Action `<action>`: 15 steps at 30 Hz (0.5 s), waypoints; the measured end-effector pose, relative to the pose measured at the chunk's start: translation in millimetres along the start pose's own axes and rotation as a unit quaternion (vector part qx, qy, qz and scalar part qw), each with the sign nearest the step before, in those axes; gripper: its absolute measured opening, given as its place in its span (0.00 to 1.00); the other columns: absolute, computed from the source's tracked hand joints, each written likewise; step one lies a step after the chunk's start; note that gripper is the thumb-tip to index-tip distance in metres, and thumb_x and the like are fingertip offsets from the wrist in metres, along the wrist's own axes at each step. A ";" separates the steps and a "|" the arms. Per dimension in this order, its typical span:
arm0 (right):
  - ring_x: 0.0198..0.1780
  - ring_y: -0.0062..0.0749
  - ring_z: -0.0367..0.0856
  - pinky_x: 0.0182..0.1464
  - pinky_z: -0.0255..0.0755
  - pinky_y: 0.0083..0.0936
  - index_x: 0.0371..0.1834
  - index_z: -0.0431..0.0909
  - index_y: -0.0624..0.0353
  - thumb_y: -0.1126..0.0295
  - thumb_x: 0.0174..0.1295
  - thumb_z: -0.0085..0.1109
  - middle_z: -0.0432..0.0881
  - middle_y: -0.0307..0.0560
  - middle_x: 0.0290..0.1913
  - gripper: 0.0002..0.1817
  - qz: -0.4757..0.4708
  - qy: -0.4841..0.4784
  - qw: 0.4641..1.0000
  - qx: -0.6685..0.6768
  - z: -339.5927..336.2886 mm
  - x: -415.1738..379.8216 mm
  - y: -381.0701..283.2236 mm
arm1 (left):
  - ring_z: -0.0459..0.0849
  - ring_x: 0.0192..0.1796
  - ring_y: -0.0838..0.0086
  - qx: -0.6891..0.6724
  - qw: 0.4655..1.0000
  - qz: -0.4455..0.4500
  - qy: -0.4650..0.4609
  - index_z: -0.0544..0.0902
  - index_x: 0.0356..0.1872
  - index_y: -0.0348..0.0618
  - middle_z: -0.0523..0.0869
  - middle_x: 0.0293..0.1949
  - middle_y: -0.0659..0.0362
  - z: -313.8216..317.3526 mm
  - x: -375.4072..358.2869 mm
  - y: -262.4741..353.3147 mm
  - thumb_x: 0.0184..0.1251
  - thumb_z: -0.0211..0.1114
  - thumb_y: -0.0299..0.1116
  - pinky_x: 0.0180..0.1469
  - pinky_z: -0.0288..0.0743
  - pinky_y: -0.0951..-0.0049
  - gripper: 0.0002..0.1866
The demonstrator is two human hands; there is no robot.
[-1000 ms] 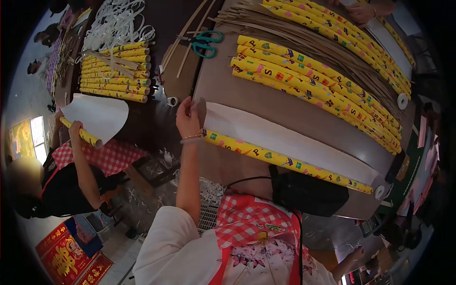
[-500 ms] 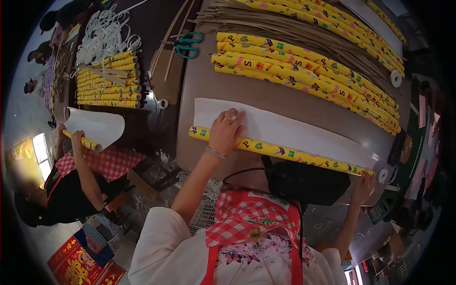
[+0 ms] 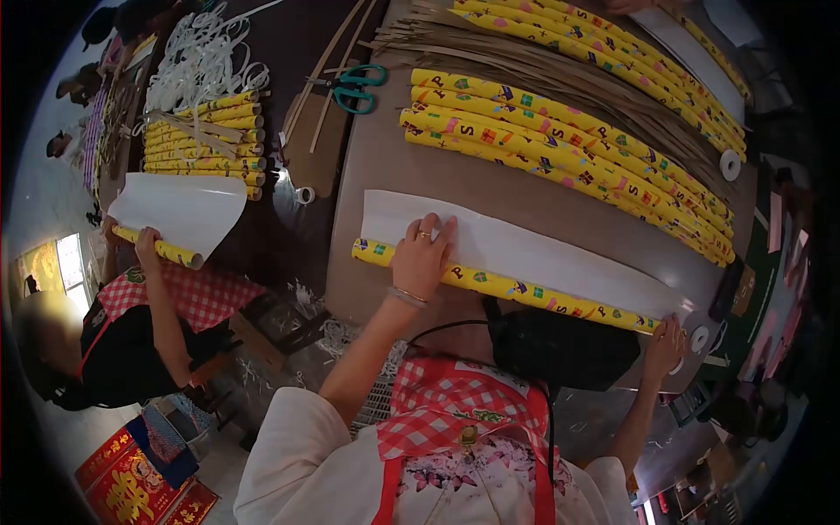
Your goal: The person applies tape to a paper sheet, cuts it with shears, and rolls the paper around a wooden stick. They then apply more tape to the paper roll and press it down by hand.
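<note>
Tabletop (image 3: 372, 162): smooth, brown
Wrapping-paper roll (image 3: 499, 284): bright yellow, gift-printed, along the near edge
Sheet (image 3: 525, 249): white, curling from roll
Left hand (image 3: 424, 255): open across both
Right hand (image 3: 667, 350): at roll's end, grip unclear

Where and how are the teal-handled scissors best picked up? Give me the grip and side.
Take the scissors by their teal handles, coming from the right. They appear to lie flat, loops to the right and blades pointing left, so that approach should keep fingers off the blades.
</note>
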State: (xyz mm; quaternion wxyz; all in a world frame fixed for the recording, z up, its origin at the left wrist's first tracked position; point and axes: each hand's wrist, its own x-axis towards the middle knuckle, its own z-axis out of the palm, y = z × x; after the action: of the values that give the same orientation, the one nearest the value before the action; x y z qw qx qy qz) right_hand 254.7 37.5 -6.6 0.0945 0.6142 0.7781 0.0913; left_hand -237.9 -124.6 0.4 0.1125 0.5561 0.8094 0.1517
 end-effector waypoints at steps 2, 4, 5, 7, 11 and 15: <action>0.62 0.41 0.71 0.64 0.58 0.42 0.53 0.75 0.55 0.60 0.71 0.40 0.75 0.42 0.61 0.17 0.014 -0.035 0.999 0.006 -5.3 4.0 -5.0 | 0.75 0.50 0.56 -0.005 1.000 -0.011 -0.011 0.77 0.56 0.48 0.73 0.52 0.55 -0.7 -1.5 1.5 0.57 0.65 0.32 0.47 0.76 0.60 0.23; 0.62 0.40 0.71 0.63 0.59 0.42 0.53 0.75 0.56 0.61 0.71 0.40 0.75 0.42 0.61 0.17 0.002 -0.019 1.000 0.005 -2.5 4.1 -3.3 | 0.75 0.50 0.56 -0.006 1.000 -0.014 0.002 0.78 0.56 0.48 0.73 0.52 0.54 -2.1 -2.3 3.0 0.57 0.65 0.31 0.47 0.76 0.60 0.23; 0.62 0.39 0.71 0.62 0.59 0.43 0.52 0.75 0.57 0.61 0.71 0.40 0.75 0.42 0.61 0.17 -0.002 -0.007 1.000 0.003 -0.6 3.0 -3.4 | 0.75 0.50 0.56 -0.010 1.000 -0.012 0.007 0.78 0.56 0.48 0.73 0.51 0.54 -2.6 -2.5 3.4 0.57 0.65 0.31 0.47 0.76 0.60 0.23; 0.58 0.40 0.75 0.58 0.64 0.41 0.51 0.75 0.59 0.61 0.72 0.40 0.77 0.45 0.58 0.17 -0.022 0.036 0.999 0.020 4.9 0.9 -1.4 | 0.75 0.50 0.55 -0.029 0.999 -0.020 0.016 0.78 0.55 0.48 0.74 0.51 0.54 -3.8 -1.6 3.3 0.57 0.65 0.30 0.47 0.76 0.60 0.22; 0.47 0.45 0.80 0.47 0.71 0.38 0.46 0.78 0.58 0.63 0.69 0.47 0.82 0.46 0.46 0.13 -0.014 0.075 0.994 0.077 -3.3 11.7 -5.7 | 0.75 0.51 0.54 -0.102 0.994 -0.012 0.028 0.79 0.52 0.48 0.76 0.48 0.53 -3.0 1.9 -5.7 0.56 0.65 0.29 0.48 0.76 0.59 0.20; 0.50 0.42 0.78 0.54 0.65 0.39 0.43 0.78 0.55 0.64 0.66 0.53 0.81 0.44 0.45 0.09 -0.032 0.116 0.986 0.114 -55.8 49.5 -52.2 | 0.76 0.50 0.54 -0.104 0.994 -0.021 0.026 0.79 0.51 0.46 0.77 0.48 0.51 -4.2 5.8 -6.0 0.53 0.67 0.27 0.48 0.76 0.59 0.20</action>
State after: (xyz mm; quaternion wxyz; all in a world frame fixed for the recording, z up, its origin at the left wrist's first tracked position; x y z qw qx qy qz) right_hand 180.0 72.3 32.0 -0.0644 0.5806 0.8086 0.0698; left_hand -246.6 -121.7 2.0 0.1513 0.5205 0.8033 0.2469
